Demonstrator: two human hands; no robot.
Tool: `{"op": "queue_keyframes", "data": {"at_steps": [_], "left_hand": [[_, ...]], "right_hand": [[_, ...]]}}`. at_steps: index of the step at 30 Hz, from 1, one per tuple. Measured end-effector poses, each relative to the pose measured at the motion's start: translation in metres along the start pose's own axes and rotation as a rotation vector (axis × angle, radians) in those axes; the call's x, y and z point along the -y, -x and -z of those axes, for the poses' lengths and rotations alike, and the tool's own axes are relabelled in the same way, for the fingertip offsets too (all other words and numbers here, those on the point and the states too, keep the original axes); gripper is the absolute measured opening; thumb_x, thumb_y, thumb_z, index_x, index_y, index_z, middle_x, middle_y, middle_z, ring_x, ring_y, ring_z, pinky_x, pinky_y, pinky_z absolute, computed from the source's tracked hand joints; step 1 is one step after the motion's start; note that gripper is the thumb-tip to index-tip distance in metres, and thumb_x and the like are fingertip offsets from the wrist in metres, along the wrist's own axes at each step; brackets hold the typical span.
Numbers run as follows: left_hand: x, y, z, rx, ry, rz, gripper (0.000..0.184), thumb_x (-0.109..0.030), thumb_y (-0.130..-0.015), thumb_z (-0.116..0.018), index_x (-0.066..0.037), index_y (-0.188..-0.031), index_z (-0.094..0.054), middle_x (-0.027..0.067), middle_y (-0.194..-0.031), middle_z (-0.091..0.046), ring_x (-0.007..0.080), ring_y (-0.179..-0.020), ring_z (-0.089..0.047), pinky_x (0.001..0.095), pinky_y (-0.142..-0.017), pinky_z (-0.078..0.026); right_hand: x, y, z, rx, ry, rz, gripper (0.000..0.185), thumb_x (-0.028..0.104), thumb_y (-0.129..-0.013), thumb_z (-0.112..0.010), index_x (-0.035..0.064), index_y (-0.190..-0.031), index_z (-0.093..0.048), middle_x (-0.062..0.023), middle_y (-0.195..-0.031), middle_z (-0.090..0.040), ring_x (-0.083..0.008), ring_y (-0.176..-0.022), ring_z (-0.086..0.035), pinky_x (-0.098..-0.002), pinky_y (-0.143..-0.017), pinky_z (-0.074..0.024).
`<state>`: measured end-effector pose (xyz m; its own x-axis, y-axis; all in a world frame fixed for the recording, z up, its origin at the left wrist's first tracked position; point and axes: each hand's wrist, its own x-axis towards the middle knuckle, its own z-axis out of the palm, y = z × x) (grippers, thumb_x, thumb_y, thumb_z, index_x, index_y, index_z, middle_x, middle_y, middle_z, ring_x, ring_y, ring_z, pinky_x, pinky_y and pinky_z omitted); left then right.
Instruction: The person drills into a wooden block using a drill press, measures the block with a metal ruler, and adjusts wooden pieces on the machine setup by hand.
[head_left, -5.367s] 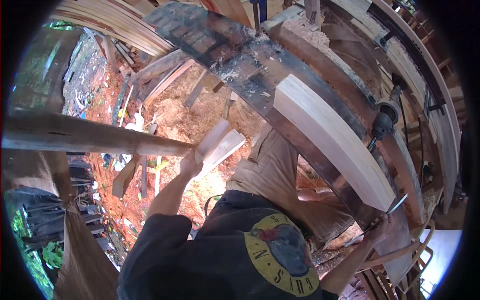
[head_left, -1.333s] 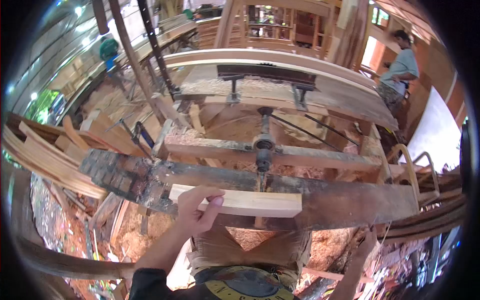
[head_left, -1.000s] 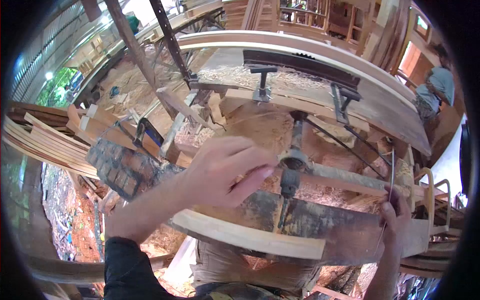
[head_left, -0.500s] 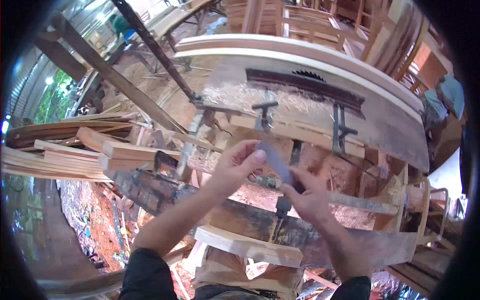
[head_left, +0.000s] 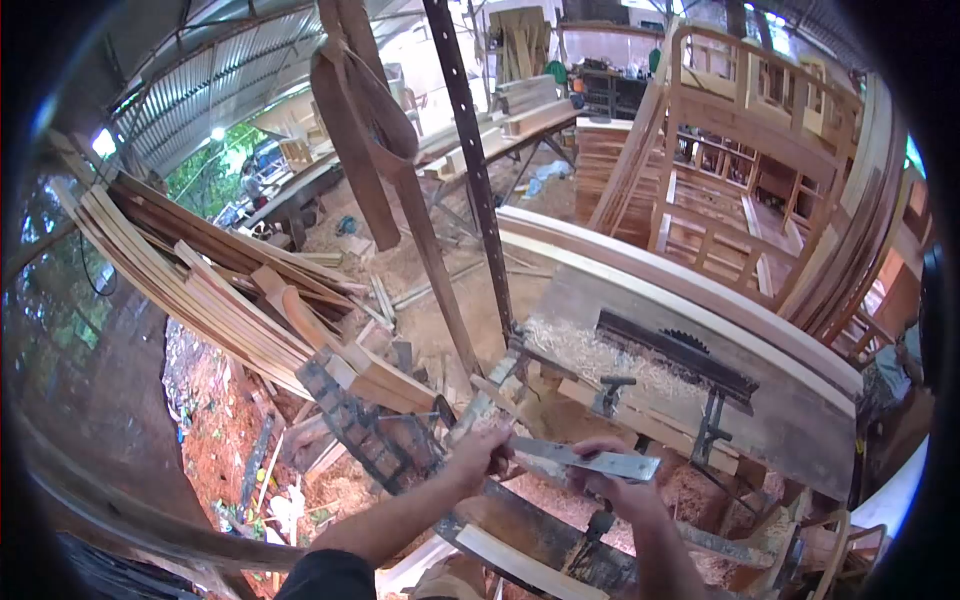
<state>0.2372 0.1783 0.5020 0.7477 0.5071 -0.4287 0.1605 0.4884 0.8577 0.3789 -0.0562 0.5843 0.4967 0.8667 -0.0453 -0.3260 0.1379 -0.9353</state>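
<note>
A flat grey metal strip [head_left: 622, 464], which looks like a blade or rule, spans between my hands above the bench. My left hand [head_left: 484, 455] closes on its left end. Around its middle-right part are the fingers of my right hand [head_left: 612, 478]. Below the hands, a pale cut wood piece [head_left: 525, 568] lies on the dark worn bench plank [head_left: 390, 445]. The drill chuck [head_left: 600, 524] is just under my right hand, partly hidden by it.
Beyond the bench stands a saw table [head_left: 800, 425] with a toothed blade [head_left: 686, 341] and long boards. Stacked curved boards [head_left: 215, 290] lie at left. A dark perforated post [head_left: 470, 150] rises at centre. A wooden frame [head_left: 760, 150] stands at back right. A person [head_left: 893, 370] is at the right edge.
The view has swung up and left. Both hands, apart earlier, now hold the strip, which has turned flatter since half a second ago. The left hand has let go of the pale wood piece.
</note>
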Motion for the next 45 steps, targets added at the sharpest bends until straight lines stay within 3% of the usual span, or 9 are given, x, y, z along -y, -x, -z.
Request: {"op": "queue_keyframes", "data": {"at_steps": [3, 6, 10, 16, 19, 26, 31, 32, 45], "left_hand": [[-0.019, 0.013, -0.004, 0.179, -0.392, 0.201, 0.041, -0.044, -0.106, -0.059, -0.005, -0.101, -0.072, 0.005, -0.074, -0.069, 0.0159, -0.061, -0.065, 0.0323, -0.058, -0.051], [-0.07, 0.006, 0.008, -0.115, -1.195, -0.556, 0.05, -0.047, -0.098, -0.07, -0.006, -0.126, -0.066, 0.0117, -0.103, -0.072, 0.0278, -0.096, -0.07, 0.0393, -0.084, -0.055], [-0.233, -0.046, 0.023, -0.606, -0.882, -1.2, 0.049, -0.022, -0.095, -0.076, -0.002, -0.136, -0.058, 0.0151, -0.111, -0.07, 0.024, -0.104, -0.069, 0.0365, -0.092, -0.054], [-0.345, -0.121, 0.02, -0.748, -0.641, -1.255, 0.062, -0.02, -0.096, -0.072, 0.002, -0.146, -0.043, 0.0204, -0.125, -0.067, 0.0309, -0.116, -0.066, 0.0413, -0.104, -0.049], [-0.367, -0.166, 0.023, -0.996, -0.518, -1.446, 0.049, -0.034, -0.101, -0.071, 0.004, -0.127, -0.057, 0.0145, -0.11, -0.071, 0.0225, -0.101, -0.07, 0.0368, -0.09, -0.054], [-0.362, -0.161, -0.001, -0.658, -0.091, -1.129, 0.037, -0.045, -0.108, -0.061, -0.008, -0.112, -0.061, 0.0022, -0.069, -0.059, 0.0127, -0.051, -0.056, 0.0291, -0.044, -0.043], [-0.365, -0.164, 0.0, -0.634, -0.092, -1.196, 0.033, -0.043, -0.11, -0.057, -0.011, -0.102, -0.056, 0.0003, -0.065, -0.052, 0.011, -0.046, -0.048, 0.0278, -0.04, -0.039], [-0.363, -0.161, -0.005, -0.63, -0.08, -1.203, 0.033, -0.043, -0.11, -0.057, -0.011, -0.101, -0.056, 0.0001, -0.064, -0.052, 0.0108, -0.046, -0.048, 0.0277, -0.04, -0.039], [-0.362, -0.16, -0.015, -0.633, -0.077, -1.236, 0.036, -0.043, -0.11, -0.058, -0.009, -0.1, -0.058, -0.0015, -0.064, -0.049, 0.0081, -0.05, -0.049, 0.024, -0.042, -0.039]], "right_hand": [[-0.004, -0.04, -0.007, 0.098, 0.567, 0.523, 0.025, 0.002, -0.091, -0.075, 0.0027, -0.117, -0.073, -0.0126, -0.099, -0.071, -0.0203, -0.082, -0.067, -0.0315, -0.073, -0.053], [0.005, -0.061, -0.016, -0.083, 0.636, 0.626, 0.016, 0.006, -0.092, -0.073, 0.0026, -0.108, -0.074, -0.0091, -0.092, -0.067, -0.0191, -0.08, -0.064, -0.031, -0.068, -0.0498], [-0.002, -0.09, -0.011, -0.117, 0.114, 0.385, 0.019, 0.012, -0.105, -0.061, 0.0008, -0.118, -0.067, -0.0068, -0.096, -0.065, -0.0157, -0.061, -0.059, -0.0299, -0.056, -0.0499], [0.035, -0.135, -0.02, -0.084, 0.061, 0.261, 0.025, 0.018, -0.111, -0.053, 0.0013, -0.127, -0.063, -0.0055, -0.081, -0.066, -0.0081, -0.054, -0.056, -0.0259, -0.046, -0.0458], [0.044, -0.176, -0.016, -0.061, 0.052, 0.274, 0.026, 0.01, -0.106, -0.053, 0.0021, -0.129, -0.063, -0.0059, -0.083, -0.068, -0.0085, -0.055, -0.058, -0.026, -0.047, -0.0463], [0.094, -0.264, -0.036, -0.038, 0.181, 0.583, 0.034, 0.005, -0.097, -0.053, 0.0046, -0.129, -0.064, -0.0098, -0.09, -0.073, -0.0145, -0.066, -0.067, -0.0314, -0.06, -0.055], [0.116, -0.336, -0.073, -0.073, 0.331, 0.739, 0.037, 0.007, -0.095, -0.055, 0.0075, -0.131, -0.065, -0.0141, -0.095, -0.078, -0.0276, -0.078, -0.075, -0.0401, -0.071, -0.0577], [0.118, -0.35, -0.078, -0.067, 0.342, 0.753, 0.041, 0.005, -0.097, -0.056, 0.0075, -0.136, -0.066, -0.0078, -0.1, -0.076, -0.0136, -0.073, -0.068, -0.0308, -0.067, -0.0578], [0.178, -0.44, -0.152, 0.005, 0.386, 0.799, 0.046, 0.005, -0.09, -0.055, 0.0073, -0.134, -0.071, -0.0162, -0.105, -0.079, -0.0246, -0.091, -0.074, -0.0366, -0.085, -0.0567]]}}
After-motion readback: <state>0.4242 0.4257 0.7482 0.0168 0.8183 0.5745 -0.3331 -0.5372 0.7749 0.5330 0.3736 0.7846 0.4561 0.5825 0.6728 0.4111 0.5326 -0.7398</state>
